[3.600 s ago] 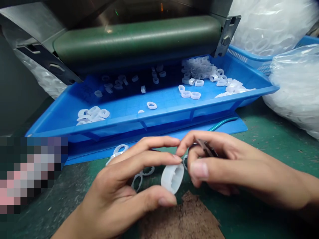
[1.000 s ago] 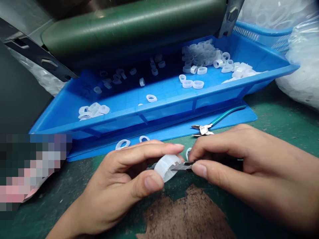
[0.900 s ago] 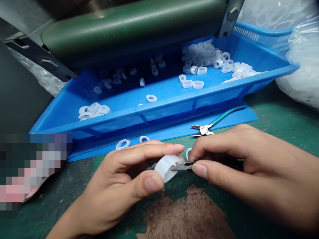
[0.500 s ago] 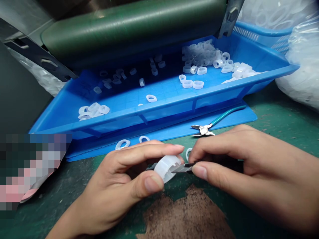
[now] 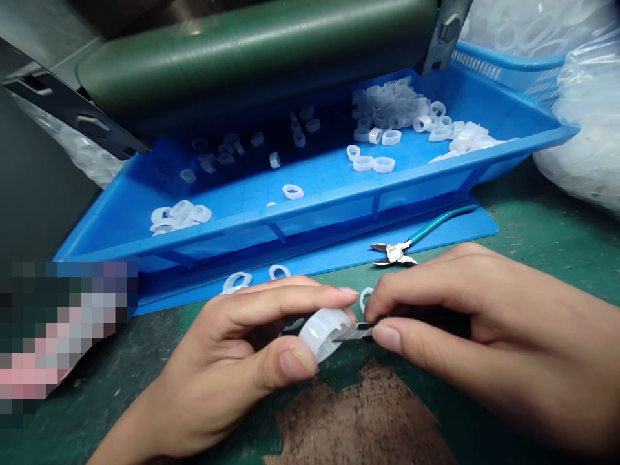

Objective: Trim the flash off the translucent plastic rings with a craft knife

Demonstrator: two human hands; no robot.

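Between the thumb and fingers of my left hand (image 5: 247, 342) is a translucent white plastic ring (image 5: 322, 332), tilted with its notched opening toward the right. My right hand (image 5: 465, 323) pinches a utility knife (image 5: 363, 329), whose grey blade reaches into the ring's opening; most of its handle is hidden by the fingers. Just beyond the right fingertips a small white ring (image 5: 365, 298) lies on the green table. Two more loose rings, a left one (image 5: 237, 282) and a right one (image 5: 279, 272), lie past my left hand.
A blue tray (image 5: 329, 210) with many white rings spans the back, under a green roller (image 5: 261, 58). Diagonal cutters (image 5: 397, 252) lie before it. Plastic bags (image 5: 581, 129) bulge at the right. A brown worn patch (image 5: 358, 426) marks the table's near side.
The ring in my left hand has tipped slightly and sits a little lower. The knife blade stays inside its opening, at a slightly different angle. Both hands are nearly where they were.
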